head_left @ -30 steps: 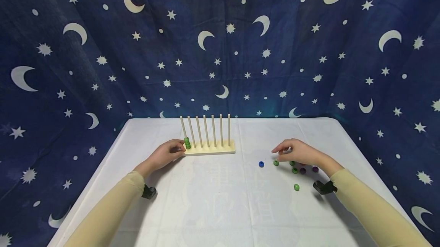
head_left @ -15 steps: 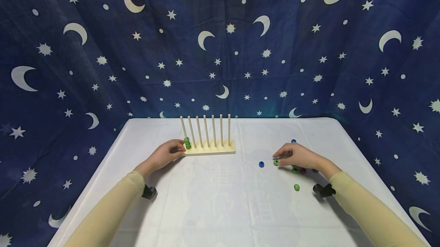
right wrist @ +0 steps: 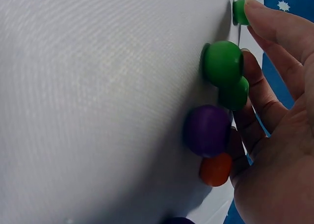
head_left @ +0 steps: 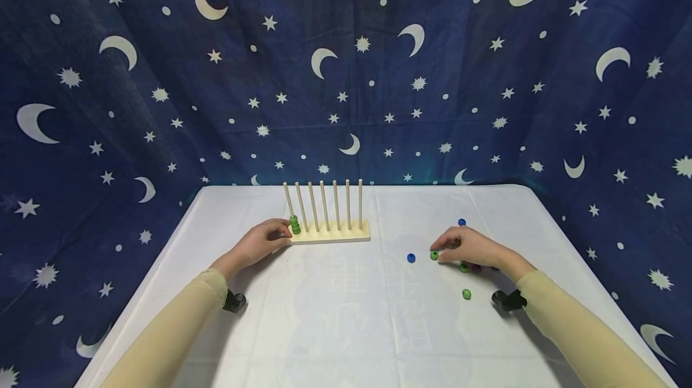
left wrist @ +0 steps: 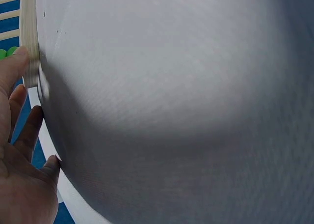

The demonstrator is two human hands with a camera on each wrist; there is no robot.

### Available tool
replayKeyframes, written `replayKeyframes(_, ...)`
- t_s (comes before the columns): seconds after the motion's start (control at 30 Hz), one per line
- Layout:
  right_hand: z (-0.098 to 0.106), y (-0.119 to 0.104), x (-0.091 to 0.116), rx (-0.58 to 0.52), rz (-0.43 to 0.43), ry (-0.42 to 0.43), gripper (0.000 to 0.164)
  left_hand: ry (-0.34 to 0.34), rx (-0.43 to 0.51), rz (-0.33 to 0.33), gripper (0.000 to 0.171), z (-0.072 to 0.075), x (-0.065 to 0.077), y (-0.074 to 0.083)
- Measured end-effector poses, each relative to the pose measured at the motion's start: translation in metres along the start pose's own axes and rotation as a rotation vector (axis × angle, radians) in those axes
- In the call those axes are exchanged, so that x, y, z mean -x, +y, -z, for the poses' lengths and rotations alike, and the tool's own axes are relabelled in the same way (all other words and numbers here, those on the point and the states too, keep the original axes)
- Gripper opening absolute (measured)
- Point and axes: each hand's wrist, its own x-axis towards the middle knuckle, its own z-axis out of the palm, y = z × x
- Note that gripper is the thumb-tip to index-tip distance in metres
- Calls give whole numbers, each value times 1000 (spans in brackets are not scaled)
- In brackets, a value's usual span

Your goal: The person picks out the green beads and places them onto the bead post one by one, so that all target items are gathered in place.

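At the left, my left hand (head_left: 265, 238) grips the end of a pale wooden peg rack (head_left: 337, 236) between thumb and fingers. Stacked on the rack's leftmost peg are several green beads (head_left: 294, 226); the other pegs stand bare. On the right, my right hand (head_left: 470, 247) pinches a green bead (head_left: 434, 255) between thumb and forefinger, low over the white cloth. In the right wrist view the thumb (right wrist: 274, 27) lies against that green bead (right wrist: 240, 12). Under the palm are two more green beads (right wrist: 223, 64), a purple bead (right wrist: 207, 130) and an orange bead (right wrist: 216, 170).
A blue bead (head_left: 411, 258) lies left of my right hand, another blue bead (head_left: 462, 221) behind it. One green bead (head_left: 467, 294) sits nearer the front. The table (head_left: 324, 316) has a white cloth, and a dark blue curtain (head_left: 346, 75) with moons and stars hangs behind.
My right hand has lowered slightly and its thumb and forefinger have come round the green bead. The rear blue bead has come into view. My left hand stays on the rack.
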Motion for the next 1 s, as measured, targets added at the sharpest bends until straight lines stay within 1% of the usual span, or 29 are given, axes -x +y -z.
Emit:
replayKeyframes(0.27,-1,2,-2,-6,22,-10,28,-3,5,-14,7,0,0,-2)
replayKeyframes(0.47,-1,6,-4,10,40,1,27,-3,14,-10,8,-1,0,-3)
replayKeyframes(0.63,-3,8,-6,30,40,8,26,-3,10,-9,7,-2,0,-5)
replayKeyframes(1.0,-4,7,-5,36,44,22,26,-2,1,-10,8,0,0,-3)
